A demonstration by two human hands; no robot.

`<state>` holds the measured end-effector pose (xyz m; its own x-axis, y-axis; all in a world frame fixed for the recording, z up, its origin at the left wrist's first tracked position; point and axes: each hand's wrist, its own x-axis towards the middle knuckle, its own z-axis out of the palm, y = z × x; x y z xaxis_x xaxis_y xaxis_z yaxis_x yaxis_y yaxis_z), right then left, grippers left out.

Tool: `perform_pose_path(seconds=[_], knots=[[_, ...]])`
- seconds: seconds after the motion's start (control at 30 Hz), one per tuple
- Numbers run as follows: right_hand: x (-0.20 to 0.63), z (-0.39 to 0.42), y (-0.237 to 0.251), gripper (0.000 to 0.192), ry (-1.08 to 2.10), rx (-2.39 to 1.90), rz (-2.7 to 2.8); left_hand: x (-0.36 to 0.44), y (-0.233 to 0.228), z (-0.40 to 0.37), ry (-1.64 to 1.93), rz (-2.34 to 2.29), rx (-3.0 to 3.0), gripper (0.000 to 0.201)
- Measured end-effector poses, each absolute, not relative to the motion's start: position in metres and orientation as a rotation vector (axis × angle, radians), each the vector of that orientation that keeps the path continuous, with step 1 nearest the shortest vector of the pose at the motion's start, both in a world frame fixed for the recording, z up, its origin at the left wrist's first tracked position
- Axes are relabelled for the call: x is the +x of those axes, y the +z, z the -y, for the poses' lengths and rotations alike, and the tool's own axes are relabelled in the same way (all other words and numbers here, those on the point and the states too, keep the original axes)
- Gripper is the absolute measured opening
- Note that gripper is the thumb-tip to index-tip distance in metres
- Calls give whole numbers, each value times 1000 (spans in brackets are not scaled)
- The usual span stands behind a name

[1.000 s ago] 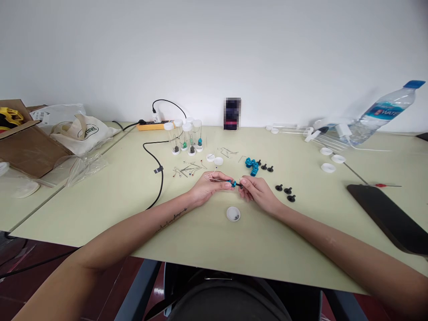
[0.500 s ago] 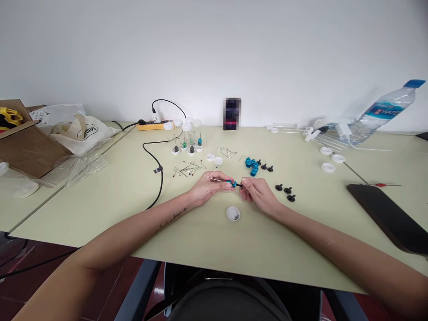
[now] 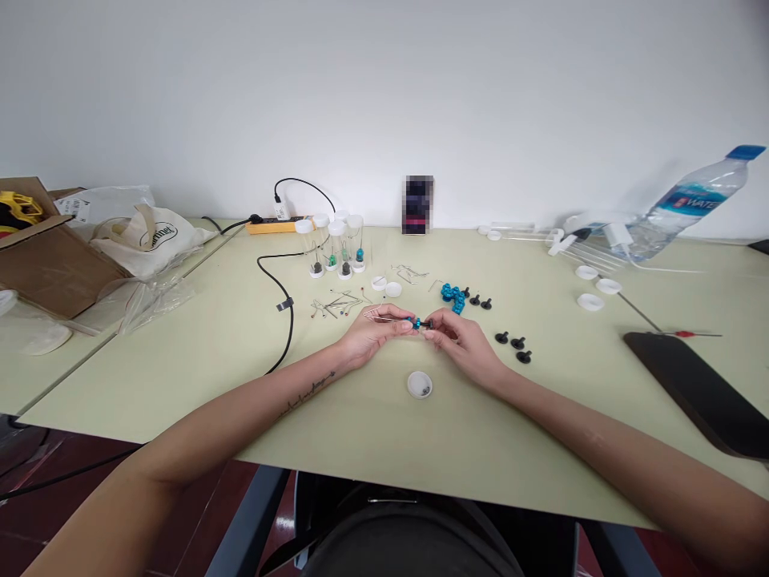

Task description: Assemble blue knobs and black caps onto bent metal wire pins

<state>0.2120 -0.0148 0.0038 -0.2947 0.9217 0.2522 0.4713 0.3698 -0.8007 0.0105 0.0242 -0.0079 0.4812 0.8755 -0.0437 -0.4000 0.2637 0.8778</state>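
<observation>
Pale green table (image 3: 180, 353) against a white wall (image 3: 384, 88). Left hand (image 3: 369, 332) pinches tweezers (image 3: 390, 320); right hand (image 3: 460, 340) fingers closed on a blue part (image 3: 416, 323), held just above the table, white cap (image 3: 419, 385) near.

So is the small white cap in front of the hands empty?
No, the small white cap holds a few small dark pieces, seen against its white inside.

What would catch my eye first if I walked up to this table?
Probably the two hands meeting mid-table: the left hand and right hand pinch a tiny blue part between them. Just behind lies a cluster of blue parts, and a water bottle leans at the far right.
</observation>
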Motion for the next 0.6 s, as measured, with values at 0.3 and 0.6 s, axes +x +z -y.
perform_pose_path(seconds=[0.3,0.6], knots=[[214,17,6,47,860,-1205,1983,11,-8,-23,889,-591,962,26],[211,17,7,27,790,-1202,1871,11,-9,-24,932,-606,939,24]])
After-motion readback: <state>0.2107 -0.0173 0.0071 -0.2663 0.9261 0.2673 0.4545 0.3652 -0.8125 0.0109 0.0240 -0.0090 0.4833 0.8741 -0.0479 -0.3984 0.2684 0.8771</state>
